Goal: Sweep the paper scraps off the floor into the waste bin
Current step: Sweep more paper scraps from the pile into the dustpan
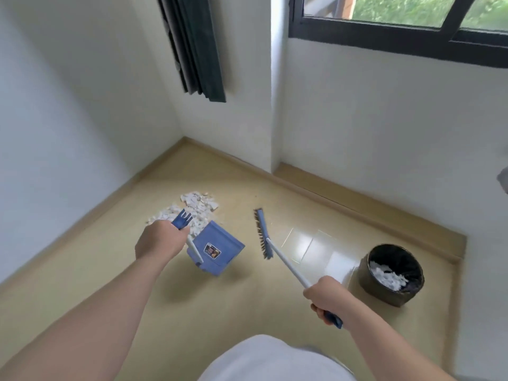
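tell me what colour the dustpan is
Blue, with a small printed label on its back; the dustpan shows clearly in the head view.

scraps (pixel 189 209) far left by corner, dustpan (pixel 217 247) before them, bin (pixel 394 274) right

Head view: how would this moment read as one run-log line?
left hand: holds dustpan | right hand: holds broom | paper scraps: heaped beside dustpan | waste bin: some scraps inside

walls (pixel 82 111): white, meeting in a corner | floor (pixel 214 303): beige, glossy | curtain (pixel 198 48): dark, left of window (pixel 406 17) | skirting (pixel 357 204): tan, below window
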Available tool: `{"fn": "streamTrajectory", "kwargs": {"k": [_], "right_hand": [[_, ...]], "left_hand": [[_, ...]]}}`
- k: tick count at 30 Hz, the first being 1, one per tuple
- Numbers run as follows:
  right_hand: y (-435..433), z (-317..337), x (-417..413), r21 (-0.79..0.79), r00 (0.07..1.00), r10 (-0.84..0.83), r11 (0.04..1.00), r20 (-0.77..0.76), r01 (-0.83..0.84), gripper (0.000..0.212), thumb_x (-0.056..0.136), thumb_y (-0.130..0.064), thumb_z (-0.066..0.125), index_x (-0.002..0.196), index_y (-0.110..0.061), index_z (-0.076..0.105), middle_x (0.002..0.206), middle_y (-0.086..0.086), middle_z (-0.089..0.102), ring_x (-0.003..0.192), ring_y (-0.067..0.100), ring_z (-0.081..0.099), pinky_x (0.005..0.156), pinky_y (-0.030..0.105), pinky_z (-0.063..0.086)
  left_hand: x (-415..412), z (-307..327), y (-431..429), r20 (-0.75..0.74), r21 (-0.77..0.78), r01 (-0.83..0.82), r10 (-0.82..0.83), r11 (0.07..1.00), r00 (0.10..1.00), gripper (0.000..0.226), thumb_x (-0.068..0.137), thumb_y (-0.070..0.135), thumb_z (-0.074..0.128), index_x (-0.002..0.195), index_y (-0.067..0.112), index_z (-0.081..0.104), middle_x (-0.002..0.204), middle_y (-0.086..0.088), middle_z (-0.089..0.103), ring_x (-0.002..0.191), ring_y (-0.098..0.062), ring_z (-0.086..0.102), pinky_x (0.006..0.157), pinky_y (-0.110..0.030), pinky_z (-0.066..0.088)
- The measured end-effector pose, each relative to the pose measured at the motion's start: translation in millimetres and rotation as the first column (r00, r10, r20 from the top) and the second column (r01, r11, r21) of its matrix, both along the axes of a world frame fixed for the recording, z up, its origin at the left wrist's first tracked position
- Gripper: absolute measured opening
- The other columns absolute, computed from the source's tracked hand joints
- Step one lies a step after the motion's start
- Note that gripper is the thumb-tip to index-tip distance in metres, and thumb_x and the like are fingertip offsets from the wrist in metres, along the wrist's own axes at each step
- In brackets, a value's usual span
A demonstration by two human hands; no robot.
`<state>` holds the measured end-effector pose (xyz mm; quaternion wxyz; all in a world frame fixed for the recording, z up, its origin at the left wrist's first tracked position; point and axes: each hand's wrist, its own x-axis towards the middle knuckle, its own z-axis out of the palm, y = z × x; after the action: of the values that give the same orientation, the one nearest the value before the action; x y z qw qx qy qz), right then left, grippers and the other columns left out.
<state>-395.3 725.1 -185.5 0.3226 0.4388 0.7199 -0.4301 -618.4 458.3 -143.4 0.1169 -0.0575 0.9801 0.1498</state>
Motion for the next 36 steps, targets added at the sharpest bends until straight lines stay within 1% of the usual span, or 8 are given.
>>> {"fn": "streamTrajectory", "kwargs": {"k": [3, 10, 14, 17, 22, 28, 32, 36], "right_hand": [[-48.8, -0.6, -11.8, 0.036, 0.990, 0.133, 0.990, 0.050, -0.135, 0.012, 0.088, -0.009, 0.041, 0.086, -0.004, 0.052, 0.058, 0.006, 0.048, 0.033, 0.016, 0.039, 0.039, 0.019, 0.033], [-198.1, -20.7, -50.9, 0.009, 0.930, 0.319, 0.945, 0.181, -0.326, 0.014, 0.092, -0.010, 0.041, 0.084, -0.003, 0.050, 0.067, 0.010, 0.052, 0.039, 0.019, 0.042, 0.043, 0.024, 0.036], [-267.6, -32.7, -74.7, -0.037, 0.916, 0.337, 0.941, 0.217, -0.337, 0.017, 0.093, -0.011, 0.042, 0.098, 0.002, 0.053, 0.074, 0.011, 0.054, 0.042, 0.019, 0.039, 0.046, 0.028, 0.034], [-313.3, -33.0, -97.4, -0.070, 0.906, 0.378, 0.926, 0.193, -0.371, 0.026, 0.095, -0.011, 0.045, 0.115, 0.004, 0.051, 0.080, 0.011, 0.060, 0.036, 0.015, 0.038, 0.040, 0.023, 0.032], [-378.6, -41.5, -148.8, -0.105, 0.818, 0.532, 0.846, 0.220, -0.522, 0.029, 0.094, -0.012, 0.045, 0.118, 0.002, 0.051, 0.076, 0.010, 0.059, 0.037, 0.014, 0.034, 0.041, 0.021, 0.027], [-444.3, -67.1, -229.5, -0.169, 0.693, 0.606, 0.787, 0.390, -0.593, 0.014, 0.094, -0.015, 0.045, 0.101, -0.007, 0.054, 0.073, 0.005, 0.060, 0.030, 0.010, 0.036, 0.032, 0.015, 0.029], [-475.7, -91.8, -280.8, -0.234, 0.627, 0.664, 0.740, 0.408, -0.631, 0.009, 0.095, -0.012, 0.046, 0.092, -0.004, 0.049, 0.081, 0.009, 0.065, 0.023, 0.011, 0.037, 0.029, 0.012, 0.029], [-491.0, -113.3, -337.9, -0.284, 0.566, 0.723, 0.683, 0.396, -0.673, 0.010, 0.097, -0.010, 0.046, 0.090, -0.004, 0.049, 0.086, 0.012, 0.067, 0.028, 0.010, 0.035, 0.032, 0.014, 0.031]], "left_hand": [[5.5, -16.4, -57.5, 0.059, -0.036, -0.029, 0.031, 0.999, 0.998, 0.033, 0.090, 0.046, 0.061, 0.075, 0.017, 0.063, 0.073, -0.003, 0.063, 0.065, -0.024, 0.059, 0.057, -0.027, 0.042], [28.7, -55.1, -206.8, 0.193, -0.095, -0.062, 0.080, 0.994, 0.978, 0.029, 0.091, 0.040, 0.057, 0.074, 0.017, 0.063, 0.073, -0.002, 0.065, 0.065, -0.023, 0.063, 0.054, -0.025, 0.039], [44.3, -65.0, -289.8, 0.255, -0.119, -0.109, 0.136, 0.987, 0.957, 0.028, 0.090, 0.038, 0.058, 0.073, 0.016, 0.061, 0.070, 0.001, 0.063, 0.059, -0.018, 0.059, 0.051, -0.023, 0.037], [52.0, -68.7, -346.7, 0.292, -0.121, -0.188, 0.216, 0.975, 0.932, 0.028, 0.088, 0.041, 0.060, 0.074, 0.017, 0.062, 0.070, 0.001, 0.063, 0.057, -0.016, 0.057, 0.051, -0.023, 0.037], [51.7, -72.3, -411.9, 0.334, -0.158, -0.241, 0.282, 0.958, 0.899, 0.031, 0.087, 0.045, 0.060, 0.078, 0.015, 0.065, 0.074, 0.000, 0.066, 0.065, -0.019, 0.063, 0.055, -0.025, 0.043], [30.1, -84.1, -458.8, 0.387, -0.225, -0.289, 0.357, 0.931, 0.850, 0.022, 0.085, 0.035, 0.061, 0.075, 0.015, 0.062, 0.076, 0.000, 0.063, 0.070, -0.020, 0.064, 0.056, -0.025, 0.042], [0.8, -89.9, -480.4, 0.421, -0.269, -0.301, 0.393, 0.915, 0.818, 0.025, 0.086, 0.035, 0.059, 0.071, 0.016, 0.059, 0.074, 0.001, 0.062, 0.067, -0.018, 0.061, 0.054, -0.024, 0.040], [-46.8, -97.5, -498.4, 0.424, -0.296, -0.369, 0.467, 0.881, 0.776, 0.026, 0.086, 0.038, 0.058, 0.071, 0.016, 0.060, 0.074, 0.001, 0.063, 0.066, -0.017, 0.061, 0.055, -0.024, 0.041]]}}
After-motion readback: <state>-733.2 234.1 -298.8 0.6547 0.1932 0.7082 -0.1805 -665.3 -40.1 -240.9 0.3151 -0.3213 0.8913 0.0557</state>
